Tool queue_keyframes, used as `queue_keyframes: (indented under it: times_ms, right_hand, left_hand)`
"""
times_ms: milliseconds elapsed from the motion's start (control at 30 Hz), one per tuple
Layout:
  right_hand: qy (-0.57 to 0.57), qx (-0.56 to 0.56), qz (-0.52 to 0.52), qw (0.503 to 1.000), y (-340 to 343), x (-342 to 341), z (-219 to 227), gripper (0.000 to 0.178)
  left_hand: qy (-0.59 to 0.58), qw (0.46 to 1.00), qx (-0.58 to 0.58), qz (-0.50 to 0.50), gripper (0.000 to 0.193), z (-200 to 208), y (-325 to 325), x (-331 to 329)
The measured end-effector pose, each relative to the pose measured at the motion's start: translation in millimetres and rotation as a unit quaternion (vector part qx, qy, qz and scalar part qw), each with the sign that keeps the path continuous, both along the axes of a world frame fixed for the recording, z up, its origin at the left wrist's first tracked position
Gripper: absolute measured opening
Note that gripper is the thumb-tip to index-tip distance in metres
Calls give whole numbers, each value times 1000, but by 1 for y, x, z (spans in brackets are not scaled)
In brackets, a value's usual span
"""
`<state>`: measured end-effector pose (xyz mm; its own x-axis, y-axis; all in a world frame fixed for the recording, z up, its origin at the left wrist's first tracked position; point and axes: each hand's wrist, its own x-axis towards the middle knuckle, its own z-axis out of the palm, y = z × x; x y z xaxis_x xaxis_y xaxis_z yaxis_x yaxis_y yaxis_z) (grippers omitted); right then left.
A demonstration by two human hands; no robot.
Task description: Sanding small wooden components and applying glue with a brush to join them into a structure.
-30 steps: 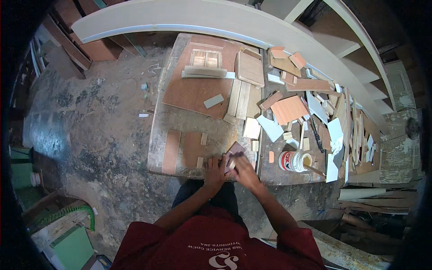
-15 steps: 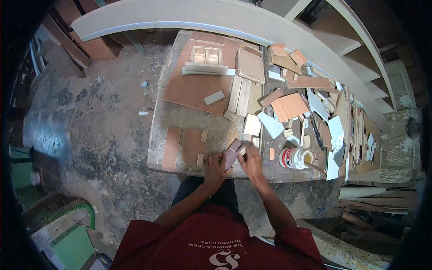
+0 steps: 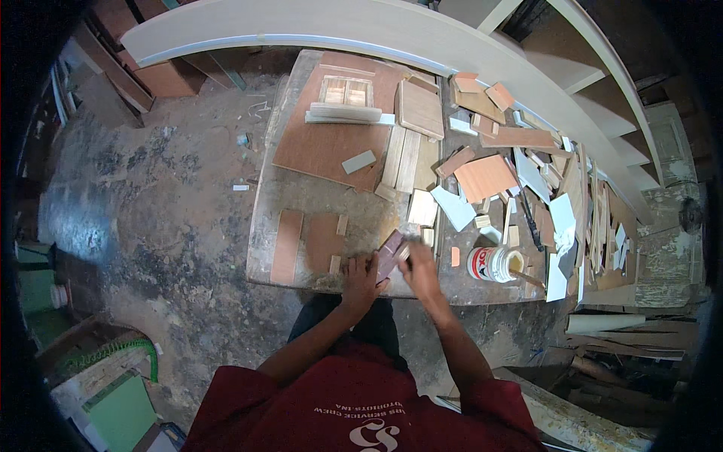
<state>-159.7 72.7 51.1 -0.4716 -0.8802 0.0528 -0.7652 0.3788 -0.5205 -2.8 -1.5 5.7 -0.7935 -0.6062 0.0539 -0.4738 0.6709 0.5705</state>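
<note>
In the head view, both hands are at the near edge of the tabletop (image 3: 354, 209), about midway along, a little apart with a purplish strip (image 3: 388, 255) between them. The strip slants, its far end leaning toward the right, and pale lines show across it. The left hand (image 3: 360, 280) has its fingers on the strip's near left side; whether it grips or only steadies it, I cannot tell. The right hand (image 3: 420, 271) has its fingertips closed on a small pale block (image 3: 404, 253) at the strip's right side.

The work on the strip looks under way, not finished: the block is in the fingers, not yet let go. Whether it is fixed to the strip cannot be made out.

Toward the tabletop's near left corner lie a narrow panel (image 3: 286, 247) and a wider panel (image 3: 324, 245). Two small blocks (image 3: 342, 225) sit along the wider panel's right side; whether they are attached cannot be told. Nobody's hand is on these pieces.

Right of the hands, by the near edge, is a jar (image 3: 488, 264), open, with a stick (image 3: 529, 280) at its mouth. Offcuts (image 3: 482, 179) are heaped toward the right edge, and a brown board (image 3: 324, 154) lies near the far left corner.
</note>
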Motion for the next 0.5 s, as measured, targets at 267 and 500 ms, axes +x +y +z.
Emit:
queue_keyframes:
  times_ms: [267,500]
  right_hand:
    - [34,-38,44,998,11,-2,-3,41]
    - [47,-35,123,991,12,9,-3,46]
  left_hand:
    - [22,1000,-4,3,77,3,1,0]
    - [16,1000,-24,2,74,4,1,1]
